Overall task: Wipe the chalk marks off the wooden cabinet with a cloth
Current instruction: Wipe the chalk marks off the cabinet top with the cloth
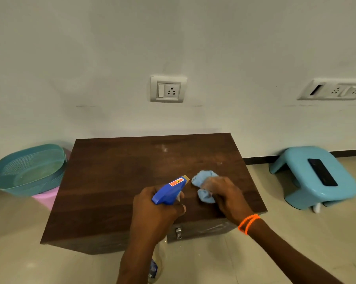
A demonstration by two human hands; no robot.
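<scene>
Head view: right hand (224,193) presses blue cloth (205,187) on wooden cabinet (111,181) top, faint chalk marks (163,148) at 11 o'clock from it; left hand (158,210) clamped round spray bottle (170,190).

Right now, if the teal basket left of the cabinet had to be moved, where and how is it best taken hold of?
Probably by the handle cutout at the near-left end of the teal basket, coming from the left. The slot gives fingers a hold through the wall. Its rim overhangs the pink item beneath and sits close to the wooden cabinet, so the right side is crowded.
</scene>
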